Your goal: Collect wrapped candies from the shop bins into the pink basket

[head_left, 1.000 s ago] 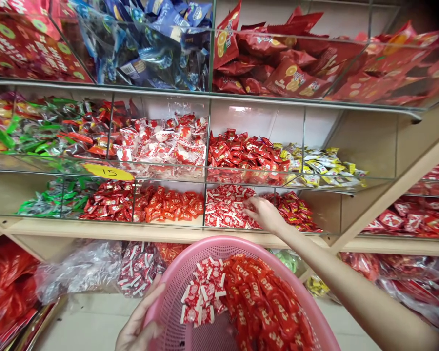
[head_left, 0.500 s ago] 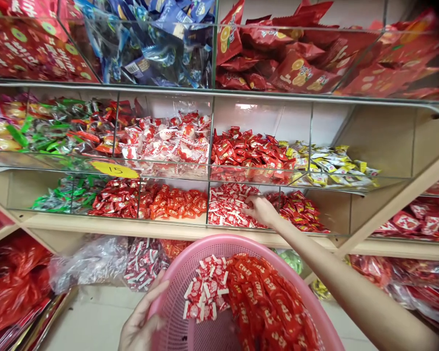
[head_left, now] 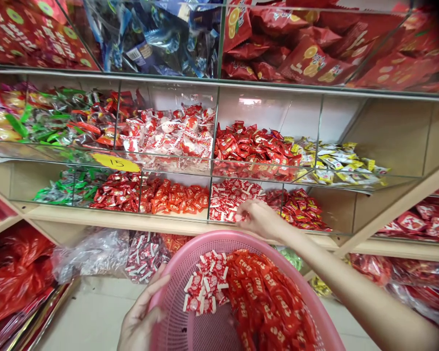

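A pink plastic basket with perforated walls sits low in front of me. Closed on its left rim is my left hand, thumb on the near side. Inside the basket, small red-and-white wrapped candies lie at the left, and a larger heap of orange-red wrapped candies fills the right. My right hand hangs at the front of a bottom-shelf bin of red-and-white candies, just above the basket's far rim. Its fingers are curled together; whatever they hold is hidden.
Clear dividers split the shelves into candy bins, including orange-red candies and red-yellow ones. A yellow price tag marked 15 hangs on the middle shelf. Under the shelf ledge lie bagged candies.
My right hand has drawn back from inside the bin, down toward the basket, with its fingers curled. My left hand keeps its grip on the rim. The view has shifted slightly.
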The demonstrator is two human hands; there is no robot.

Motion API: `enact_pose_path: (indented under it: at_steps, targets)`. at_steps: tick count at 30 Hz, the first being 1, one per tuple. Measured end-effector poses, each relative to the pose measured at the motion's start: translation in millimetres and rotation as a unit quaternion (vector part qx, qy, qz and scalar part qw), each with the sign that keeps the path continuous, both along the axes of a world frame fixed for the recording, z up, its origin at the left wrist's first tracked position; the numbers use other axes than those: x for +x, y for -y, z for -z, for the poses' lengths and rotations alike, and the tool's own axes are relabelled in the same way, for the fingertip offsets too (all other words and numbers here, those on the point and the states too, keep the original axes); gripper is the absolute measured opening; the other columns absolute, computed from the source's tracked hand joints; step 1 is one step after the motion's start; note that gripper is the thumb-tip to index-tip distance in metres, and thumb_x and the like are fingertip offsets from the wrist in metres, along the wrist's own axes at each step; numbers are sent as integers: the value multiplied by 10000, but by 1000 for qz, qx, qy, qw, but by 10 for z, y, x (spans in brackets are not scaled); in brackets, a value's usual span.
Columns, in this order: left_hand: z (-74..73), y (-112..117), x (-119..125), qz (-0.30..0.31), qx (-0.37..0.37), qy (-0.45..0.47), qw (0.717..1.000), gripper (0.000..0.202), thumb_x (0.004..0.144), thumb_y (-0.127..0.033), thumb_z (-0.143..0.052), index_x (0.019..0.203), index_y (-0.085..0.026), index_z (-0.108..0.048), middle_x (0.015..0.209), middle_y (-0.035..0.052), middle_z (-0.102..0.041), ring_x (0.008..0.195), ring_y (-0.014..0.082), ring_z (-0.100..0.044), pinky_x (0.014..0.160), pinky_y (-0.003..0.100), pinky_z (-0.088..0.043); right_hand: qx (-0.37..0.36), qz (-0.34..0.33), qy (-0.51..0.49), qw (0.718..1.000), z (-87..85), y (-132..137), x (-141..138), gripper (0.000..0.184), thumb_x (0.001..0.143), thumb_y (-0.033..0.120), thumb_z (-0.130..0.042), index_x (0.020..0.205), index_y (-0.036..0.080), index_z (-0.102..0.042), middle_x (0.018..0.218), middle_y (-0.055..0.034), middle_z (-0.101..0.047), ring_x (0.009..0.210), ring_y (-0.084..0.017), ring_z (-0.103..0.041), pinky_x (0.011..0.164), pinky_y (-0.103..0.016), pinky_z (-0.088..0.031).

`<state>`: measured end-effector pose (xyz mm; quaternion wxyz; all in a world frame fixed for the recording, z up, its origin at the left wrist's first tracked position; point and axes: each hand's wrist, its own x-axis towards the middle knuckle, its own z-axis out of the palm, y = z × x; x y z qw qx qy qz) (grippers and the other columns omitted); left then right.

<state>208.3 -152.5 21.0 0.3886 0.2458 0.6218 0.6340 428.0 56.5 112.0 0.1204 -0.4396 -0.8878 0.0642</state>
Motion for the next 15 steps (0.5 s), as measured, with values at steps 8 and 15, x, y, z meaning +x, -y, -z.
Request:
enact_pose_path:
  at_steps: [8,15]
  targets:
    - [26,19,-64,30,-24,11,999,391,593,-136,-583,901,-319,-740,1316,-47,-559,1335,209,-326,1102,327,-189,-161,-126,100,974,518,662,-672,271,731,308,-654,955,160,-620,956,-83,-644,907,-214,-561,740,-285,-406]
    - [44,19,-88,35,-20,4,999,388,580,-148,-608,909,-301,-744,1319,-22,-558,1326,240,-344,1091,355,-233,-160,-101,153,970,645,729,-868,326,735,351,-671,979,142,-617,985,-124,-652,976,-257,-568,803,-333,-425]
